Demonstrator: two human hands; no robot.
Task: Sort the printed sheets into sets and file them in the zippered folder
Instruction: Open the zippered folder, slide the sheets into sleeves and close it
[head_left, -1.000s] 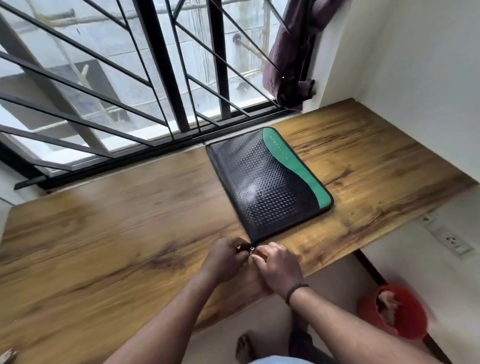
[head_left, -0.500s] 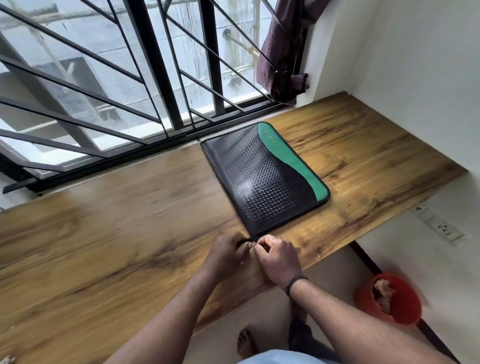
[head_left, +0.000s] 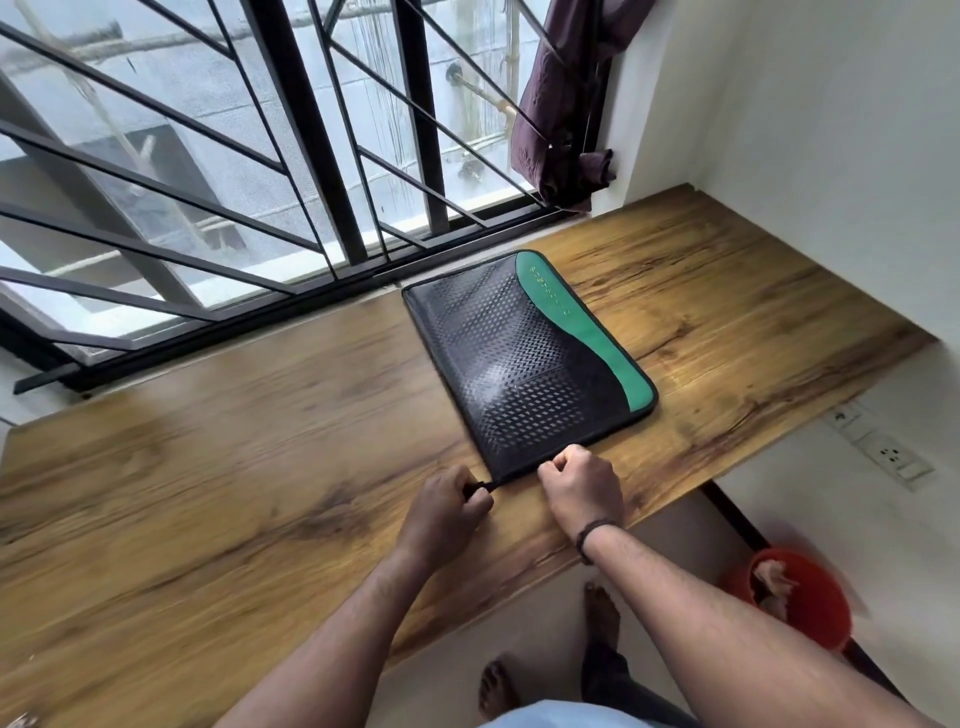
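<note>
Lying shut, zippered folder (head_left: 524, 358), hands (head_left: 582, 486) pinching its near edge

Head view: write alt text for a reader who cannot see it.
A black, diamond-textured zippered folder with a green band lies closed on a wooden desk by a barred window. The left hand pinches a black zipper tab at its near corner, while the right hand is fisted on its near edge.

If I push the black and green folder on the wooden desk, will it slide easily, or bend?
The zippered folder lies flat with straight edges, so it probably stays fairly stiff. It looks thin, so it is likely light. Its textured cover on the smooth desk may slide, though the left hand and right hand hold its near edge.
</note>
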